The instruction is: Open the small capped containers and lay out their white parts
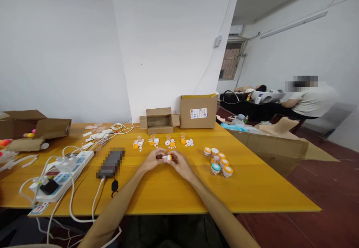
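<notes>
Above the middle of the table, my left hand [153, 160] and my right hand [180, 163] pinch a small clear jar with an orange and white lid [168, 157] between them. It lies on its side, lid end toward my right hand, partly hidden by fingers. Just beyond are groups of loose parts: clear cups [153, 137], orange rings [135, 146] and white discs and cut-out pieces [189, 142]. To the right of my hands stands a cluster of similar closed jars [227, 171], most with orange and white tops, one with a teal top [215, 168].
An open small carton [159, 124] and a closed cardboard box [198, 112] stand at the back. On the left are a power strip [67, 177] with white cables, a dark blurred device [111, 163] and an open box [53, 127]. A person [311, 98] sits beyond the table's right edge.
</notes>
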A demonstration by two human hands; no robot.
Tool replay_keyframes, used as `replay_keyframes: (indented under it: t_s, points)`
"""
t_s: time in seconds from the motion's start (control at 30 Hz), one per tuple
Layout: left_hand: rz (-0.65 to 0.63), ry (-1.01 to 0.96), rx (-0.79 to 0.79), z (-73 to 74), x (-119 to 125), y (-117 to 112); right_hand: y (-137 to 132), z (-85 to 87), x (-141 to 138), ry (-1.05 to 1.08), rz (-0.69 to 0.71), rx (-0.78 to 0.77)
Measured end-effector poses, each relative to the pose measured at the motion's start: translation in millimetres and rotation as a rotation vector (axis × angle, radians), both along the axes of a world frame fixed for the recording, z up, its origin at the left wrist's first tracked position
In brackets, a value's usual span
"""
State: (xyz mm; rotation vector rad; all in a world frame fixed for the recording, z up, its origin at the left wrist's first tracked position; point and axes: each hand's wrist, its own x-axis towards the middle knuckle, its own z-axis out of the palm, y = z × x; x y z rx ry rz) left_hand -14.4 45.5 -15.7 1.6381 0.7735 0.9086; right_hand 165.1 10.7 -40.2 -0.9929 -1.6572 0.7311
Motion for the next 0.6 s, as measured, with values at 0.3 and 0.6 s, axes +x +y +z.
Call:
replay_keyframes:
  t_s: [0.3,0.6]
  points:
    - [-0.003,0.045,0.038,6.3,1,-3,-5,4.2,-2,0.028,0.007,-0.050]
    - [-0.010,0.045,0.074,11.0,7,-11,-8,6.2,-3,-0.004,0.005,-0.065]
